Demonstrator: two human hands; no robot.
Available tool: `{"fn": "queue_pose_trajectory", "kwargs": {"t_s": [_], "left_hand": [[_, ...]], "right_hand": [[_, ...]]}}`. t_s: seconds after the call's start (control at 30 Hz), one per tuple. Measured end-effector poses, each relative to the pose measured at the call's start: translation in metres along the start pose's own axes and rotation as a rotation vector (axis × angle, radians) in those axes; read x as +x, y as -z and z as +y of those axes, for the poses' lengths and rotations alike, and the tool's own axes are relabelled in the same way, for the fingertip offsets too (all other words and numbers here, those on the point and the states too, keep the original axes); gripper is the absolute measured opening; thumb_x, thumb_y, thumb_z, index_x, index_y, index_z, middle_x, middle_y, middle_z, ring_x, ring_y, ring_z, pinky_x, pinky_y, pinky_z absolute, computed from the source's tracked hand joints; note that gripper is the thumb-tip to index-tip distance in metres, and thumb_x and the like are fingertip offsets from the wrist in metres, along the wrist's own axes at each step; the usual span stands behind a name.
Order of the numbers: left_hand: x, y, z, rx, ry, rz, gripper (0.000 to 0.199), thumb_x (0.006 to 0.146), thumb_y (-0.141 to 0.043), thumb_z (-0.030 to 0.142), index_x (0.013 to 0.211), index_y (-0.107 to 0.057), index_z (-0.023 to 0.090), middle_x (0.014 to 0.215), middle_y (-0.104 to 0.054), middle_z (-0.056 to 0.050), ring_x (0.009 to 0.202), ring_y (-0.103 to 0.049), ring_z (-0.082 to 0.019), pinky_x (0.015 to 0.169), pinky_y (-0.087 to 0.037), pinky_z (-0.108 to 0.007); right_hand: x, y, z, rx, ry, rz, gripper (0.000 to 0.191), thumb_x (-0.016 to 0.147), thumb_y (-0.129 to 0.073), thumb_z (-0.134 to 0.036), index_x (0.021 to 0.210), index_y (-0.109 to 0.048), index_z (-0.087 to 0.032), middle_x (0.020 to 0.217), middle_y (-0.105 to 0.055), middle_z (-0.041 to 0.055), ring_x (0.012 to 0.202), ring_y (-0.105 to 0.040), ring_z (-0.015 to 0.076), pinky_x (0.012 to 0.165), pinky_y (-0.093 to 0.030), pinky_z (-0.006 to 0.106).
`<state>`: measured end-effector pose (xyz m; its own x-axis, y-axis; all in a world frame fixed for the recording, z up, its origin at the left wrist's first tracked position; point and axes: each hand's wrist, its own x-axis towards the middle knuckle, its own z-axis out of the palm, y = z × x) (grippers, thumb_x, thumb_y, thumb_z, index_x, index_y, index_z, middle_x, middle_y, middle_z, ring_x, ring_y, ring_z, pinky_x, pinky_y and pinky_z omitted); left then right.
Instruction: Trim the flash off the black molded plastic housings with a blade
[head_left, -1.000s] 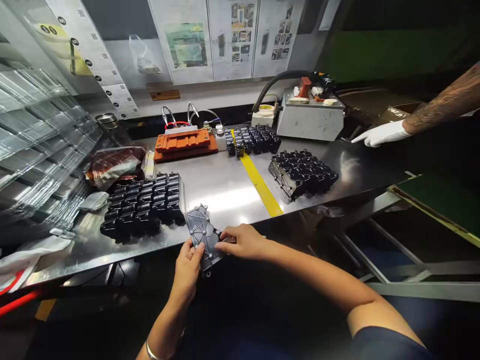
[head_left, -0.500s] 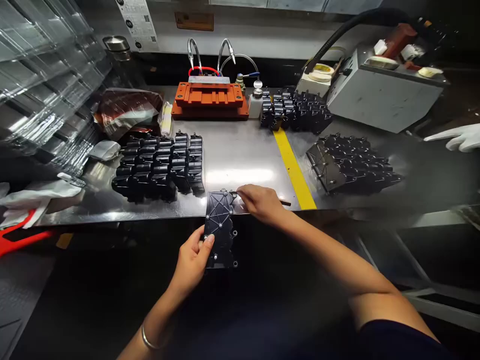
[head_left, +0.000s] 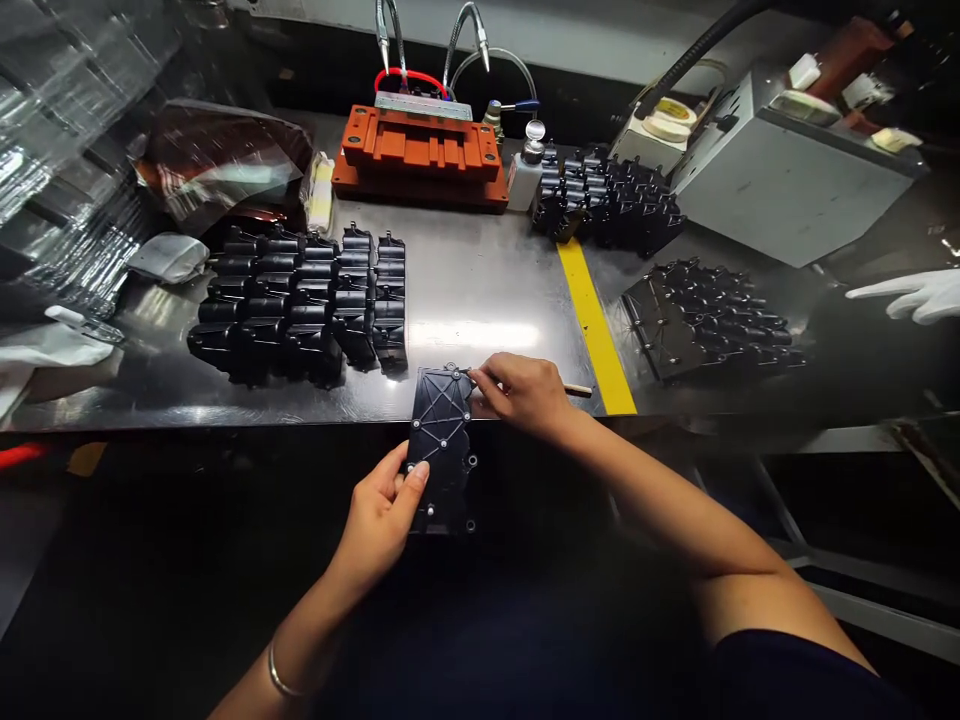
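Note:
My left hand grips a flat black plastic housing by its lower left side, thumb on its face. The part stands nearly upright in view at the front edge of the table, with crossed ribs, small metal pins and ring-shaped lugs along its right side. At its upper right corner, my right hand is closed in a pinch on a thin stick-like tool, whose end pokes out behind the hand. The tool's tip is hidden by the fingers.
Rows of black housings stand at left, with more at the back and right. Behind are an orange fixture, a white pump bottle and a grey box. Another person's white-gloved hand shows at right.
The view has shifted, so the back of the table sits higher in it. Both hands keep hold at the same housing; the right hand has turned slightly and more of the stick shows.

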<state>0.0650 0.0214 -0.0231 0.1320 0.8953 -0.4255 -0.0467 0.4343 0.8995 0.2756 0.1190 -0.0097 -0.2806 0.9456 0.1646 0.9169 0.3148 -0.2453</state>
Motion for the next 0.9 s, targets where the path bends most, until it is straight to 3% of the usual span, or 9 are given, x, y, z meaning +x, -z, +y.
{"fn": "queue_pose_trajectory", "kwargs": {"t_s": [0.23, 0.43, 0.63, 0.9], "left_hand": [[0.003, 0.002, -0.002, -0.003, -0.016, -0.035, 0.052, 0.084, -0.064, 0.046, 0.125, -0.063, 0.013, 0.062, -0.065, 0.000, 0.053, -0.059, -0.013, 0.051, -0.048, -0.021], [0.002, 0.004, 0.000, -0.017, -0.017, -0.061, 0.049, 0.085, -0.064, 0.044, 0.125, -0.064, 0.014, 0.064, -0.067, 0.000, 0.052, -0.060, -0.013, 0.050, -0.049, -0.021], [0.004, 0.005, -0.003, -0.005, -0.032, -0.071, 0.050, 0.088, -0.061, 0.043, 0.128, -0.062, 0.014, 0.063, -0.066, 0.000, 0.053, -0.061, -0.014, 0.051, -0.050, -0.022], [0.003, 0.004, 0.001, -0.006, -0.017, -0.079, 0.057, 0.085, -0.063, 0.045, 0.131, -0.059, 0.012, 0.062, -0.066, 0.000, 0.052, -0.061, -0.014, 0.049, -0.050, -0.022]], "right_hand": [[0.006, 0.004, 0.003, -0.002, 0.076, 0.002, 0.036, 0.094, -0.044, -0.040, 0.072, -0.063, -0.018, 0.066, -0.063, 0.0028, 0.058, -0.050, 0.0114, 0.056, -0.025, 0.025], [0.005, 0.007, 0.003, -0.020, 0.051, 0.001, 0.036, 0.093, -0.046, -0.040, 0.071, -0.064, -0.018, 0.065, -0.063, 0.0026, 0.057, -0.050, 0.0112, 0.056, -0.026, 0.025], [-0.004, 0.006, 0.008, 0.023, 0.018, 0.063, 0.035, 0.093, -0.049, -0.040, 0.073, -0.066, -0.017, 0.065, -0.066, 0.0027, 0.057, -0.054, 0.0108, 0.057, -0.032, 0.023], [-0.012, -0.005, 0.014, 0.101, 0.091, 0.155, 0.034, 0.092, -0.053, -0.040, 0.068, -0.064, -0.018, 0.063, -0.068, 0.0016, 0.052, -0.054, 0.0093, 0.053, -0.033, 0.023]]}}
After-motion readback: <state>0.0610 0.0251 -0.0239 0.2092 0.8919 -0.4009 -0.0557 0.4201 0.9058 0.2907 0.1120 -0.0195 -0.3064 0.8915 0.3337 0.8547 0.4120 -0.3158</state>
